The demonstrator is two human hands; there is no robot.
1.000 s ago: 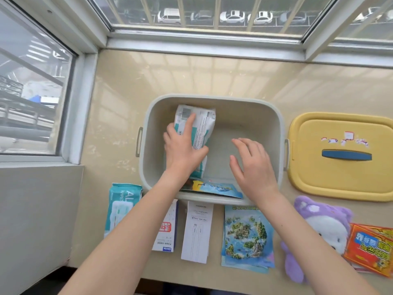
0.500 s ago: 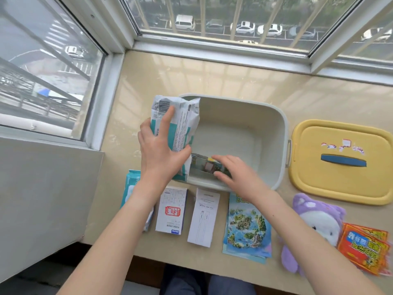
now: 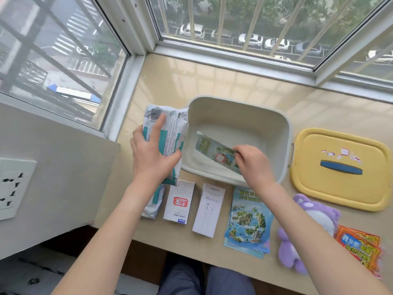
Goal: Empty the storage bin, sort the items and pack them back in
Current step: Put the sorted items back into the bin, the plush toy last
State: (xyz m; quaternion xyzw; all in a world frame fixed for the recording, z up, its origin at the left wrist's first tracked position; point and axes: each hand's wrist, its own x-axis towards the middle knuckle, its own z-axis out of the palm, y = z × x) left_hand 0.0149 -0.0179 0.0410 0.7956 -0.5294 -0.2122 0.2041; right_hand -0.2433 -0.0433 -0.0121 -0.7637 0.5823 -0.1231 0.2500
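Grey plastic forms the storage bin, a rounded rectangular tub with smooth walls, sitting lidless on a glossy beige stone bench beneath a window. The left hand grasps a crinkly white-and-teal soft pack, fingers spread across its printed face and thumb tucked under; the pack stands nearly upright, just over the bin's left rim. The right hand reaches inside the bin, fingers pinched on the edge of a flat, glossy green leaflet, which tilts up from the bin floor. Apart from the leaflet, the bin's interior shows only bare grey floor.

Below the left fingers, along the bench's near edge, lie a second teal wipes pack, partly hidden by the forearm, then a small white box with a red stamp, then a slim white cable box. Below the right fingers lies a stack of map brochures, flat and shiny, slightly overhanging the bench edge. Right of the right forearm sits a fuzzy purple plush toy, and beyond it bright red-orange foil packets. Well to the right of the right fingers rests the yellow lid, rounded, with a blue handle slot, just beside the bin's right handle. Bare bench stretches behind the bin up to the window frame.
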